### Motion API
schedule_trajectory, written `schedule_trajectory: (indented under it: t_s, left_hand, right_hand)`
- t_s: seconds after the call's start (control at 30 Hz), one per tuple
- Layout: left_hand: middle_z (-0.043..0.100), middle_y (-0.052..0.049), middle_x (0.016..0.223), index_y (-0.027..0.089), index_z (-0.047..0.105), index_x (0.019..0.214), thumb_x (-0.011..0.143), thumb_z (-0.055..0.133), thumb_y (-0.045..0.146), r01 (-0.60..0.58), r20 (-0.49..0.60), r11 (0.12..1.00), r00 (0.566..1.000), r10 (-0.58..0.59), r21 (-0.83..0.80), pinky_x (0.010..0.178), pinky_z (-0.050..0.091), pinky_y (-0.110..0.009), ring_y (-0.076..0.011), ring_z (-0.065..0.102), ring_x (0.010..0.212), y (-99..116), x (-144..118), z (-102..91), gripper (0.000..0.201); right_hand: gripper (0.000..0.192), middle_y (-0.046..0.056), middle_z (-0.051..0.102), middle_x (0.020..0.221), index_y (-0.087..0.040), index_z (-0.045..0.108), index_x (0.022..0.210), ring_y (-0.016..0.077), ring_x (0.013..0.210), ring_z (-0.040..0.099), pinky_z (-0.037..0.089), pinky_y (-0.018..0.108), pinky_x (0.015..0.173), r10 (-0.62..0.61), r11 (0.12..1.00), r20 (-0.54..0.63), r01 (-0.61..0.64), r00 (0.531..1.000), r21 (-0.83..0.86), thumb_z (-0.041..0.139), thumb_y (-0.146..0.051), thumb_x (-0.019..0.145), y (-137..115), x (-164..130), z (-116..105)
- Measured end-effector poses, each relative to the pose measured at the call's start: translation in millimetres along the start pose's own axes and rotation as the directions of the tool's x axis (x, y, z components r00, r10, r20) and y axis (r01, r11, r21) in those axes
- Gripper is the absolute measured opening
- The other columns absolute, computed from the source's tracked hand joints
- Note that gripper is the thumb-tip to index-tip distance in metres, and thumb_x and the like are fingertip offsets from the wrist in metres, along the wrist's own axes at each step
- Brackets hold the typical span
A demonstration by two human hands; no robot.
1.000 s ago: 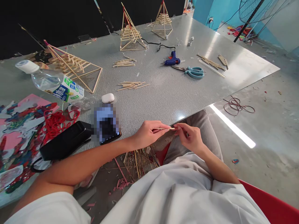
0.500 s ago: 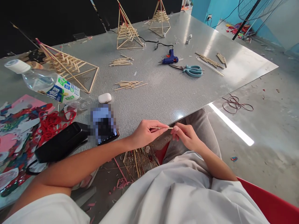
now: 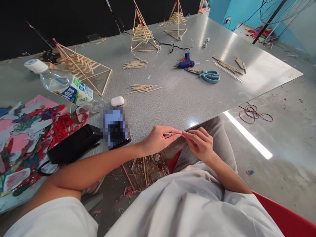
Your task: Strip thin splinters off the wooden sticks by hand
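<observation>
My left hand (image 3: 161,140) pinches a thin wooden stick (image 3: 169,134) at the table's near edge, above my lap. My right hand (image 3: 199,142) is closed at the stick's far end, its thumb and forefinger meeting my left fingertips. That end of the stick is hidden by the fingers. Beyond my hands, a loose bunch of short wooden sticks (image 3: 143,88) lies on the table, with a second stick pile (image 3: 134,64) farther back. A blue glue gun (image 3: 186,61) and scissors with light blue handles (image 3: 209,76) lie to the right of these piles.
Stick pyramid frames (image 3: 85,67) stand at the left and back. At left lie a plastic bottle (image 3: 70,86), a phone (image 3: 116,130), a white case (image 3: 117,101), a black object (image 3: 74,144) and red string (image 3: 64,123). More sticks (image 3: 228,65) lie at right. Scraps (image 3: 145,171) fill the space below.
My right hand's fingers have closed in against my left fingertips, covering the stick end that showed before. The view has shifted slightly, so the table things appear farther right.
</observation>
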State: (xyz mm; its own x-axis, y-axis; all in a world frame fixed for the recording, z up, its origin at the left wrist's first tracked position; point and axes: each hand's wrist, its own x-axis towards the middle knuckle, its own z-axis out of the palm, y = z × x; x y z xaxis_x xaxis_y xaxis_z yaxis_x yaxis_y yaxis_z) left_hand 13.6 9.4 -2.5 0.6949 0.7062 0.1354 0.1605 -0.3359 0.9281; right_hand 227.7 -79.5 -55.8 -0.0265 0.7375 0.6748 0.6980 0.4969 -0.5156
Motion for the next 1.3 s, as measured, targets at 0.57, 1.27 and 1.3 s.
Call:
schedule_trajectory:
  t_s: [0.57,1.27,1.3]
  left_hand:
    - [0.067,0.001,0.061,0.011,0.087,0.103,0.099,0.075,0.037,0.117,0.047,0.99,0.992,-0.114,-0.079,0.046,0.038,-0.021,-0.0089,0.049,0.051,5,2,-2.7,0.029]
    - [0.048,0.006,0.055,0.011,0.085,0.114,0.099,0.074,0.042,0.162,0.054,0.979,0.986,-0.157,-0.122,0.047,0.025,-0.022,-0.0082,0.034,0.051,8,2,-3.6,0.037]
    - [0.047,0.005,0.056,0.011,0.085,0.115,0.101,0.072,0.044,0.173,0.045,0.976,0.985,-0.168,-0.13,0.047,0.024,-0.022,-0.0084,0.034,0.051,8,2,-3.9,0.039]
  right_hand:
    - [0.009,0.0,0.082,0.086,-0.029,0.08,0.102,0.0143,0.064,0.062,0.046,0.031,0.057,-0.338,0.94,0.095,0.341,0.936,-0.022,0.08,-0.021,0.1,34,-12,-1]
    - [0.04,-0.003,0.061,0.064,-0.022,0.063,0.099,0.0117,0.054,0.051,0.041,0.026,0.055,0.363,0.723,0.265,-0.45,0.893,0.525,0.048,-0.056,0.114,-3,3,5]
    - [0.041,-0.003,0.061,0.063,-0.022,0.063,0.099,0.0119,0.054,0.051,0.041,0.026,0.054,0.375,0.724,0.253,-0.452,0.892,0.522,0.049,-0.057,0.113,-3,3,4]
